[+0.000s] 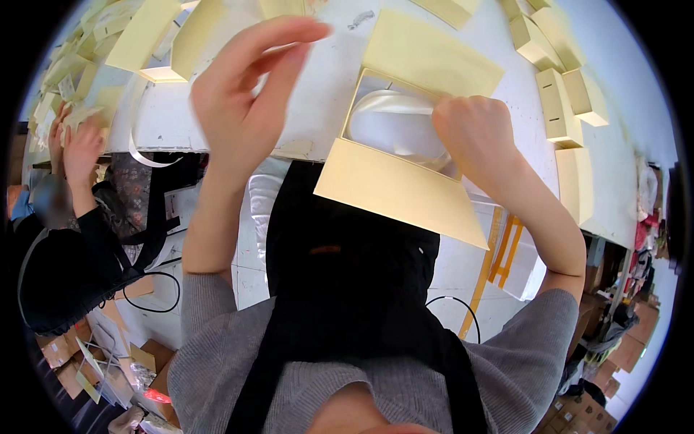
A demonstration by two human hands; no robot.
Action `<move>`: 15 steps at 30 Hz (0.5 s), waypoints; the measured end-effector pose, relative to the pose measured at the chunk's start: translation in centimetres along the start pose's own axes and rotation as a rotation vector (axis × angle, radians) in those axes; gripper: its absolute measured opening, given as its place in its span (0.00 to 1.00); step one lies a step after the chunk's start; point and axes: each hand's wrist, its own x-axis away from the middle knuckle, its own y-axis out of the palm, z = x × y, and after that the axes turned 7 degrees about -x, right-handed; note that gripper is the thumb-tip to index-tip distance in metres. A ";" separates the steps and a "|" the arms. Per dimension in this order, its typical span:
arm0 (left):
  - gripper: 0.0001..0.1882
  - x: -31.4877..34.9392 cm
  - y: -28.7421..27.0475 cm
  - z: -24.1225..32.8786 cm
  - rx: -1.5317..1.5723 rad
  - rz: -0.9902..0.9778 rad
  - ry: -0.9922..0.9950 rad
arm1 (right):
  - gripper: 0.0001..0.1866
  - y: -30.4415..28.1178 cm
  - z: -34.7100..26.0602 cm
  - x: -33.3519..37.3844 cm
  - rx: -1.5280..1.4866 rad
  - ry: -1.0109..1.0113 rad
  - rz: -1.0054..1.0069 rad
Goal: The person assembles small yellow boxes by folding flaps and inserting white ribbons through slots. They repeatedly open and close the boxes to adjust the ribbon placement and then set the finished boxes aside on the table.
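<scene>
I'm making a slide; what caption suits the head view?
Right hand at an open cream box with white ribbon inside, left hand apart from it.

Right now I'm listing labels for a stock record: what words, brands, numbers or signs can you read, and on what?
None can be read.
Open cream box by the right hand: no print visible.
Cardboard cartons at lower left and lower right: any marks are too small or blurred.
</scene>
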 end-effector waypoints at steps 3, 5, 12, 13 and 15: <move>0.05 -2.4 1.5 -0.1 0.048 -0.212 -0.049 | 0.05 -1.1 0.4 -0.2 -0.126 -0.048 -0.096; 0.12 -3.7 2.9 -0.5 0.080 -0.286 -0.003 | 0.04 0.0 0.7 -0.4 -0.074 -0.064 -0.146; 0.15 -5.6 5.3 0.9 0.063 -0.546 -0.063 | 0.02 -4.4 3.1 -1.0 -0.824 0.089 0.352; 0.14 -5.7 5.6 1.0 0.083 -0.603 -0.122 | 0.02 -4.6 3.7 -0.8 -0.917 0.066 0.490; 0.15 -6.5 5.1 1.7 0.188 -0.792 -0.493 | 0.02 -6.1 3.4 -0.7 -1.012 0.181 0.687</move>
